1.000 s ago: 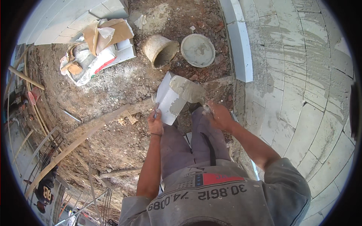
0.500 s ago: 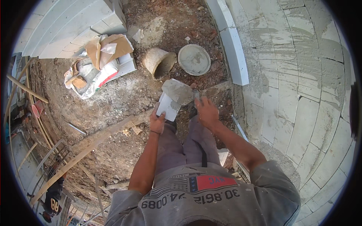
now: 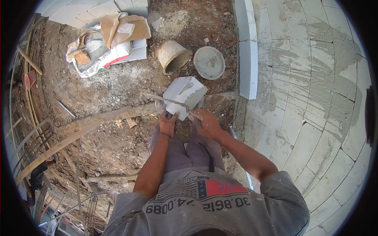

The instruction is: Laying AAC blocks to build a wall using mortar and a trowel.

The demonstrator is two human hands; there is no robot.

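Observation:
My left hand grips the near edge of a white block with its thumb on top. Wet grey mortar is smeared over the block's right part. In my right hand, closed at the block's near right corner, is a trowel. Its long thin blade, seen edge-on, lies across the block and sticks out past the left side. My right fingers hide the handle. Grey rounded shapes show on both sides beneath the block; I cannot tell what they are.
Beyond the block, a mortar-stained bucket lies tipped beside a round tub of grey mortar. A torn cement bag is at the far left. A block wall rises on the right. A wooden plank crosses the ground.
The mortar that covered the block's far end is now a smear on its right part. The trowel has swung from beside the block to across it. My view has shifted slightly.

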